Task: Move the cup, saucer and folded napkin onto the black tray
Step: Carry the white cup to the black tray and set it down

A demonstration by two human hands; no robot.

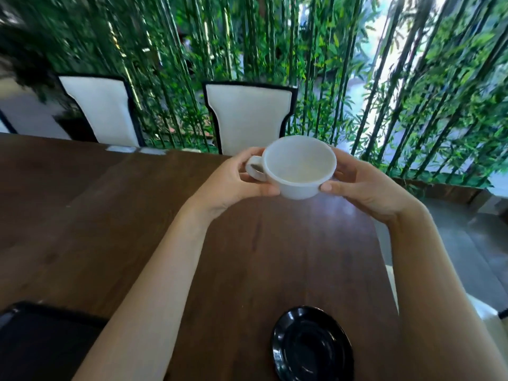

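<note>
An empty white cup (298, 166) is held in the air above the far half of the table, its handle pointing left. My left hand (233, 182) grips it at the handle side, and my right hand (362, 182) holds its right side. A glossy black saucer (312, 346) lies on the table near the front edge, between my forearms. The black tray (41, 342) sits at the front left corner, partly cut off by the frame and partly hidden behind my left forearm. No folded napkin is in view.
The dark wooden table (137, 215) ends at the right around mid-frame. Two white chairs (250, 116) with black frames stand at its far side. Behind them is a green bamboo screen, with a grey floor at right.
</note>
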